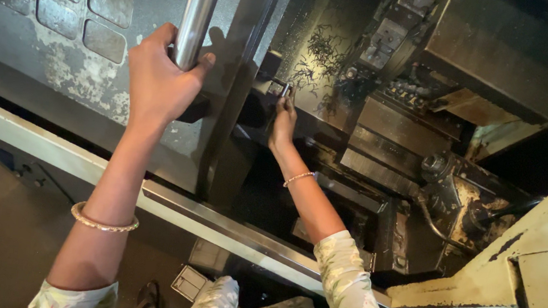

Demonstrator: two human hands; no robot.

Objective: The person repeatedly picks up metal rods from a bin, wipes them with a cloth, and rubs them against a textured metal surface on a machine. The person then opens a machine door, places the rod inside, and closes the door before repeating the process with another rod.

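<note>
The left hand (159,79) is clenched around the machine door's steel handle bar (199,13). The right hand (283,118) reaches inside the lathe, fingers pinching a small metal workpiece (284,89) at its fingertips.

Door handle (198,13): polished steel round bar, running up and out of view, slightly tilted. Left hand (158,79) is wrapping around its lower end, fingers curling behind, thumb pressing on the bar's right side; most of the bar is showing above the grip.

Workpiece (285,89): small, dull metal part, sitting in the dark chuck area inside the machine. Right hand (283,123) is pinching it at the fingertips, the part poking just above the grip. Exact shape too small to tell.
</note>
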